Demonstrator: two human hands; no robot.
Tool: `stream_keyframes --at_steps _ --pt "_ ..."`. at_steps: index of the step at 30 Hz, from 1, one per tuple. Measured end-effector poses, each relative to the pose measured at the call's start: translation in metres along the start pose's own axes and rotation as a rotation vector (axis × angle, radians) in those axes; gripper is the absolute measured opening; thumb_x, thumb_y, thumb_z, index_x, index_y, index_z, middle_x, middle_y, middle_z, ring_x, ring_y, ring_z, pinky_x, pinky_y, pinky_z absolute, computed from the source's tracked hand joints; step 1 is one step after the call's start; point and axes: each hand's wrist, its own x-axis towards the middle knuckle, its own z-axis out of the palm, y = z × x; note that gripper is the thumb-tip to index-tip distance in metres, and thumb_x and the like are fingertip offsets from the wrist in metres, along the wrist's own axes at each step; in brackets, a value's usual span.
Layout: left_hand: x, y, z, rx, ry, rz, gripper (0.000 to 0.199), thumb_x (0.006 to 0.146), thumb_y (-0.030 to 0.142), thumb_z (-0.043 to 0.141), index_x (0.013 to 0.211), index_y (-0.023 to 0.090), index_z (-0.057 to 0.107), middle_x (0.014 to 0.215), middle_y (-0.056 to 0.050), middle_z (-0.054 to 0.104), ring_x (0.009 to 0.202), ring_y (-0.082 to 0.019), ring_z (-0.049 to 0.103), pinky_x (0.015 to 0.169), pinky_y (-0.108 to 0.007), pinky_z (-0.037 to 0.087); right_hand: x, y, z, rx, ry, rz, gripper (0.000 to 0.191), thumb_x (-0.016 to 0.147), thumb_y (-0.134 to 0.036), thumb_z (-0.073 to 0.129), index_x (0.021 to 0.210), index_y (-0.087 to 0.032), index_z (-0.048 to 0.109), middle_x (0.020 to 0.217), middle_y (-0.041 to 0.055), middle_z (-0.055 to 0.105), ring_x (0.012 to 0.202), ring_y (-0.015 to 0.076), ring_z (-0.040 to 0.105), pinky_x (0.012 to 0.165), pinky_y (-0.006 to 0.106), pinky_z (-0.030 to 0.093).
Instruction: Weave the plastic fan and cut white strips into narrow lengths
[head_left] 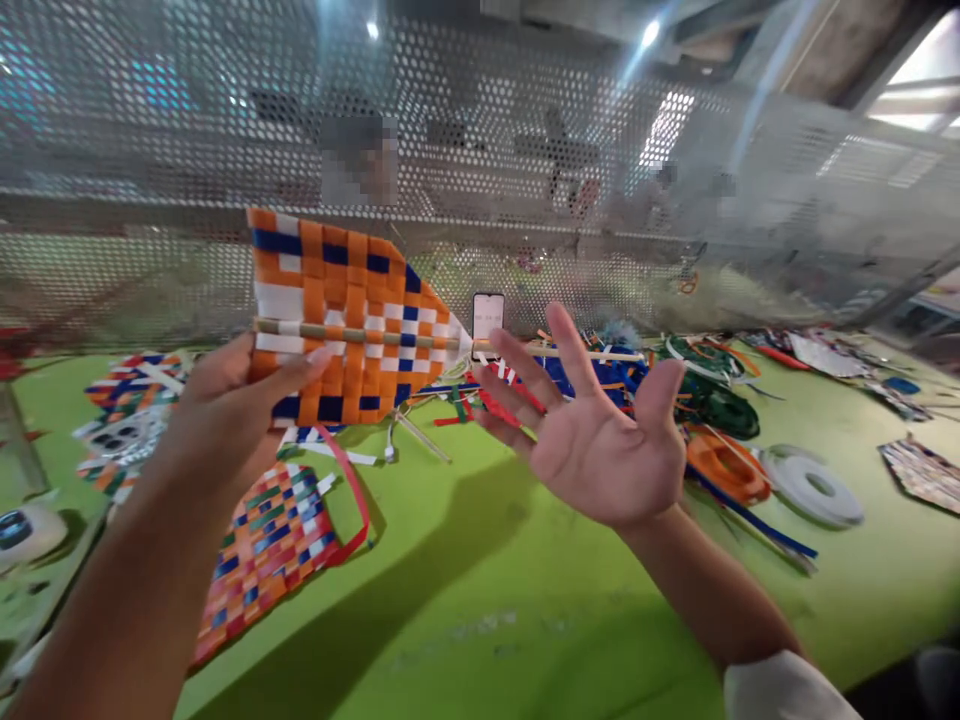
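Observation:
My left hand (240, 400) grips the wide left end of a woven fan (352, 370) of orange, white and blue strips, the thumb on its face. A thin stick (577, 352) runs lengthwise along the fan and sticks out past its narrow right end, behind the fingers of my other hand. My right hand (592, 440) is raised, palm showing, its fingers spread and nothing in it. Below the fan, another woven piece (277, 550) with a red strap (356, 480) lies on the green table (465, 620).
A phone (488, 318) stands upright at the back before a perforated metal screen (480, 150). Blue strips (592, 380), an orange roll (727, 465) and a white roll (814, 487) lie right of centre. A white device (30, 533) is at far left.

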Motion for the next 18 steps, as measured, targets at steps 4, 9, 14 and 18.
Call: stream_keyframes --at_steps 4,9,14,18 --pt "0.002 -0.004 -0.001 0.013 -0.004 -0.009 0.039 0.071 0.042 0.099 0.104 0.031 0.083 0.106 -0.002 0.085 0.119 -0.043 0.076 0.092 -0.062 0.071 -0.005 0.015 0.005 0.199 0.087 0.057 0.049 0.111 -0.061 0.052 0.139 -0.028 0.075 0.078 0.0038 0.079 0.059 0.0205 0.074 0.057 0.034 0.063" --pt "0.004 -0.007 0.0 -0.006 -0.095 -0.003 0.036 0.072 0.046 0.098 0.101 0.03 0.083 0.106 -0.005 0.084 0.116 -0.04 0.077 0.097 -0.06 0.069 -0.003 0.034 0.003 -0.233 0.334 -0.086 0.023 0.104 -0.044 0.071 0.112 -0.028 0.085 0.074 0.002 0.078 0.053 0.0176 0.068 0.057 0.035 0.063" --pt "0.002 -0.014 0.004 0.014 -0.108 -0.045 0.051 0.072 0.05 0.098 0.11 0.022 0.08 0.107 -0.008 0.084 0.11 -0.036 0.079 0.096 -0.055 0.069 0.0 0.037 -0.005 -0.835 0.402 -0.299 0.066 0.104 -0.032 0.066 0.166 -0.042 0.049 0.161 0.0101 0.06 0.151 0.0419 0.055 0.117 0.071 0.052" --pt "-0.004 -0.017 0.012 0.004 -0.19 -0.074 0.052 0.072 0.053 0.099 0.108 0.021 0.078 0.104 -0.009 0.083 0.107 -0.035 0.08 0.093 -0.049 0.07 0.003 0.034 -0.01 -0.927 0.306 -0.334 0.077 0.102 -0.031 0.069 0.172 -0.043 0.039 0.169 0.0098 0.05 0.161 0.0455 0.039 0.123 0.074 0.044"
